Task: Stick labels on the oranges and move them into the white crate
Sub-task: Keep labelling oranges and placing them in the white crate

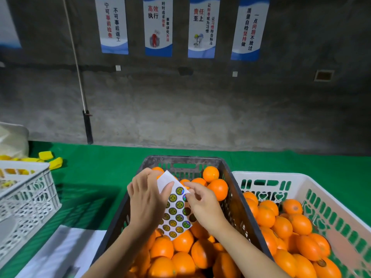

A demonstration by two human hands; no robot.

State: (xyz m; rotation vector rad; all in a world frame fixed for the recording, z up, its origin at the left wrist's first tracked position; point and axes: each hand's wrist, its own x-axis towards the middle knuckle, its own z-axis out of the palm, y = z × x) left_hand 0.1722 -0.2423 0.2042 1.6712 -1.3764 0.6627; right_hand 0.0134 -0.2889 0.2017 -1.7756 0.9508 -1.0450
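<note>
Label sheet point(176, 209) hangs over the dark crate point(180, 160) of oranges point(180, 255), its long axis running away from the person, between both hands. The left hand point(147, 199) grips its upper left edge; the right hand point(202, 203) pinches one label at the right edge. The white crate point(301, 177) stands just right, nearer the right hand.

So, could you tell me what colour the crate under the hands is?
The crate is dark grey; head view.

The label sheet point(176, 213) is held between left grip point(147, 199) and right grip point(202, 203), above the oranges point(182, 241) in the middle crate point(180, 158) on the desk point(100, 173). A second crate point(271, 174) stands just right of the grips, against it; a third crate point(30, 199) lies well left.
</note>
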